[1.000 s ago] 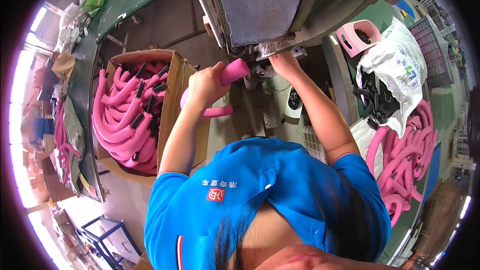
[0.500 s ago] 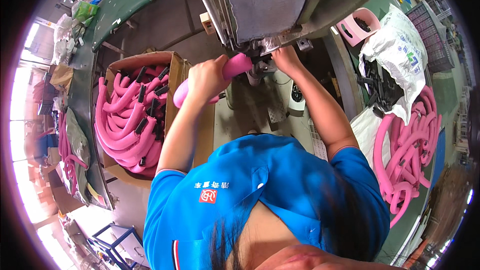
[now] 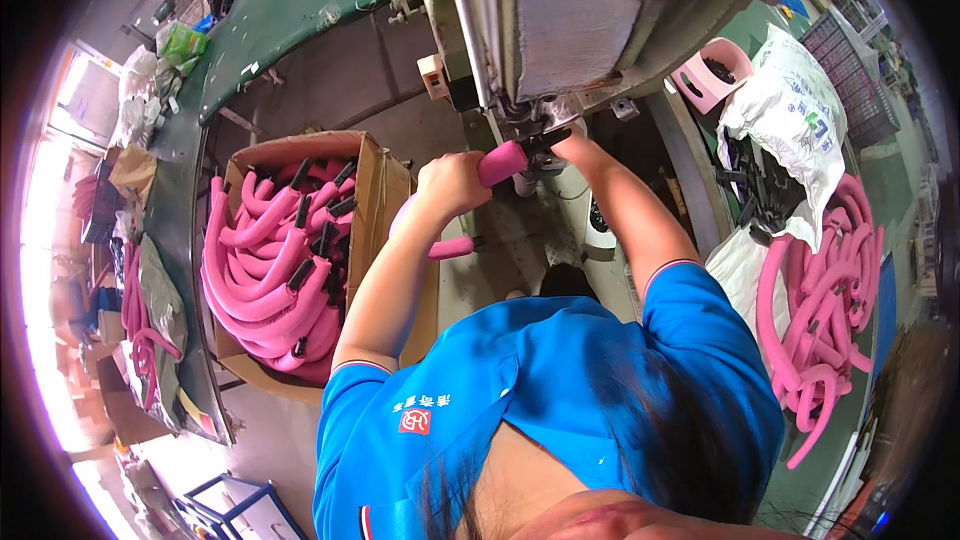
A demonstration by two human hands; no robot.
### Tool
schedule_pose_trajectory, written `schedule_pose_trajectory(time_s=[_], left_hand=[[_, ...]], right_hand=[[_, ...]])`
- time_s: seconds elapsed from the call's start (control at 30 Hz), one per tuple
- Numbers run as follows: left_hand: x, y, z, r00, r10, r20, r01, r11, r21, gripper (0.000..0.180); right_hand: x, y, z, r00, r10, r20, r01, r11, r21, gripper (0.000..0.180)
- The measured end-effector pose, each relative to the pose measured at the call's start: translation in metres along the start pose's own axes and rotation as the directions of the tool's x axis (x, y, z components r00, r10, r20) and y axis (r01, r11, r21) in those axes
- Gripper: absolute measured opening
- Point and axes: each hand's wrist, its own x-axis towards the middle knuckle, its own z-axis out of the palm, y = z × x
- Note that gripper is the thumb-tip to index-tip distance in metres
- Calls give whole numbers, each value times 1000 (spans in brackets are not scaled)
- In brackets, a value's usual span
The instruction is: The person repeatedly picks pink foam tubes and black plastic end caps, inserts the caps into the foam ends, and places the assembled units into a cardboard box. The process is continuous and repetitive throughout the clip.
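The left hand (image 3: 452,183) wraps tight around the pink tube (image 3: 497,164); the right hand (image 3: 572,145) (grip hidden) steadies its end under the machine (image 3: 560,30). Best keep it straight.

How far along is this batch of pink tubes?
Done, apparently: the cardboard box holds pink tubes with black end pieces. In hand: the left hand grips a pink tube at the machine, right hand at its tip. Left: a loose pile of pink tubes.
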Motion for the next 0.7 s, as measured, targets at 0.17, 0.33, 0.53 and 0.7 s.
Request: schedule_pose_trajectory(time_s=[0.17,0.33,0.53,0.7], left_hand=[[-6,5,2,1000,-7,19,8,999,-34,32],[-1,5,-1,1000,-4,18,4,999,-39,36],[-5,2,2,1000,-17,13,17,999,-36,36],[-5,0,4,1000,-7,11,7,999,-44,36]], right_hand=[[-1,32,33,979,-68,-191,25,975,-220,30],[26,53,35,974,-88,-209,30,964,-265,33],[19,39,14,951,-209,-227,119,927,-354,44],[22,48,-2,940,-254,-228,228,965,-133,36]])
